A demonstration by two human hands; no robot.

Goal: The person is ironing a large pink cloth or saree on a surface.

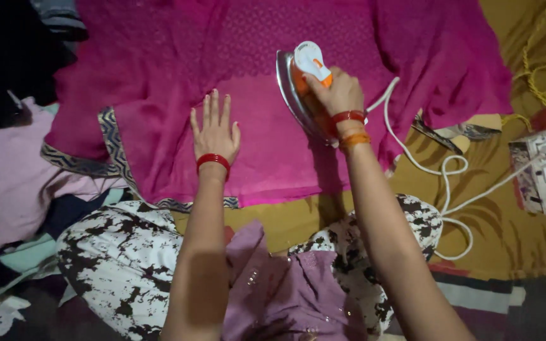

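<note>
Two hands on pink cloth point(159, 126) | right hand point(336, 95) clenched round iron point(301, 88) handle | left hand point(215, 131) flat, fingers spread, holding nothing | risk: iron near left fingers may burn; white cord point(424, 170) may snag.

Under my left hand point(215, 134) the pink cloth point(178, 95) looked soft and matt, finely woven, with a patterned woven border point(114, 144) along its edge. The iron point(303, 85) my right hand point(336, 95) gripped had a bright, glossy metal soleplate and a smooth orange and white plastic body. Its cord point(412, 158) looked like smooth white rubber or plastic. My bangles point(213, 159) shone like glossy plastic. The socket box point(541, 170) was hard matt plastic, scuffed. The mustard sheet point(513, 221) beneath was dull printed cloth.
</note>
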